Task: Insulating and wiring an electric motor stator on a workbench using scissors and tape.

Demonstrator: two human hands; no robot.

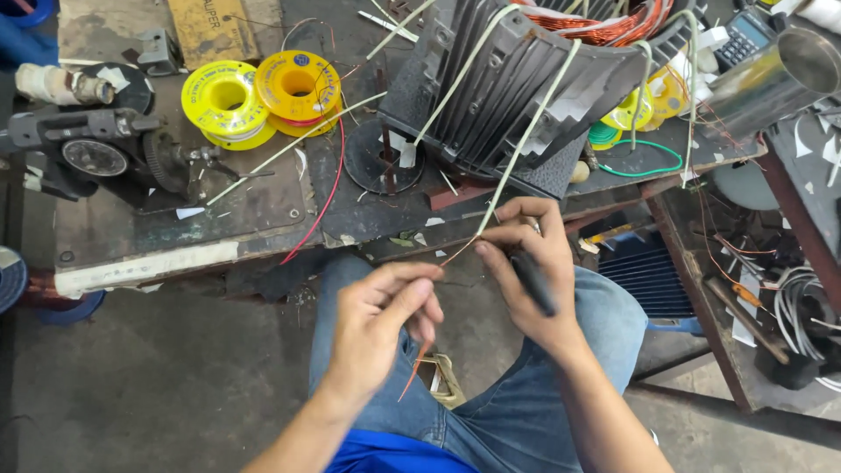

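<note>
Your left hand (385,320) pinches the bare copper wire end (419,363) over your lap while your right hand (530,263), fingers closed on a dark tool (533,282), grips its pale sleeve (526,140) below the finned motor housing (508,88), so stripping seems underway, needing a steady pull.

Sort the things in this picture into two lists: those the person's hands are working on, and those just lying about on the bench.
In hand:
left hand pinching a copper wire
right hand holding a pale sleeved lead and a black tool
motor stator the lead runs to

Lying about:
yellow spools
red wire
green wire
metal cylinder
</note>
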